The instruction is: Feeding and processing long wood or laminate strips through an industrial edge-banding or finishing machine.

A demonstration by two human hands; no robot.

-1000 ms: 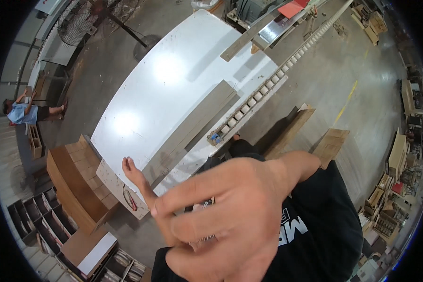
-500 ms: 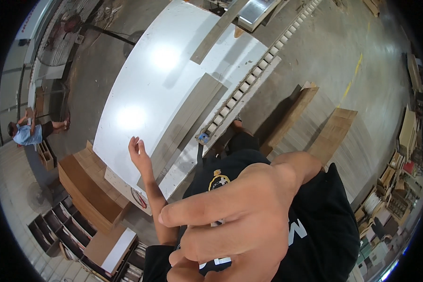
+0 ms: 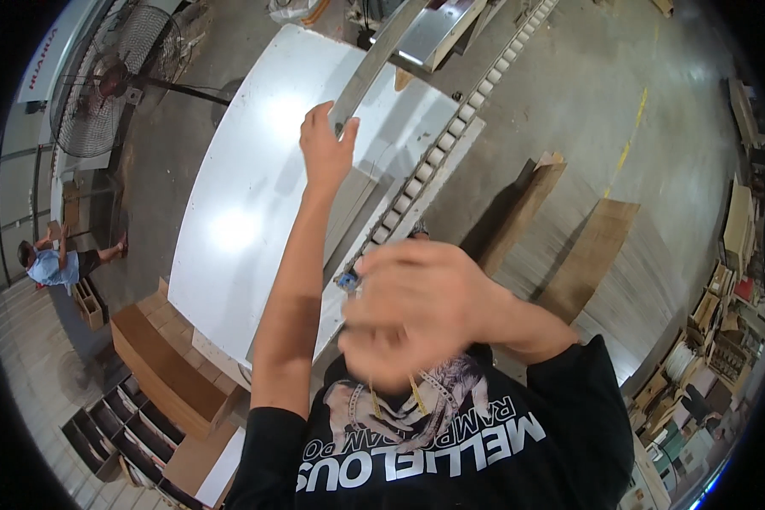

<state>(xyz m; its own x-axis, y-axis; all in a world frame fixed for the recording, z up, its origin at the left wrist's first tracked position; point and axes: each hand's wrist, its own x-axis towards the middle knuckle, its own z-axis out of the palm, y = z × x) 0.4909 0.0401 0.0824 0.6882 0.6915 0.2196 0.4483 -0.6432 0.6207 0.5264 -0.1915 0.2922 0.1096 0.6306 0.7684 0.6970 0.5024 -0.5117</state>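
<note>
My left hand (image 3: pixel 325 151) reaches out over the white tabletop (image 3: pixel 246 161). Its thumb and fingers close around the near end of a long, narrow grey-brown board (image 3: pixel 367 75), which runs on toward the far machine. A second grey-brown board (image 3: pixel 348 202) lies on the tabletop, partly behind my left forearm. In front of my chest, my right hand (image 3: pixel 412 306) is raised with its fingers curled. Motion smears those fingers, so whether they hold anything does not show.
A strip of pale rollers (image 3: pixel 438 155) follows the tabletop's right edge. Wooden boards (image 3: pixel 591 255) rest to the right. A metal-topped machine (image 3: pixel 446 32) stands at the far end. Leftward are a pedestal fan (image 3: pixel 115 81), a person (image 3: pixel 55 263) and a brown curved panel (image 3: pixel 166 365).
My left hand has moved forward and right, from open above the tabletop to gripping the board's near end. My right hand has moved forward, farther from the camera.
</note>
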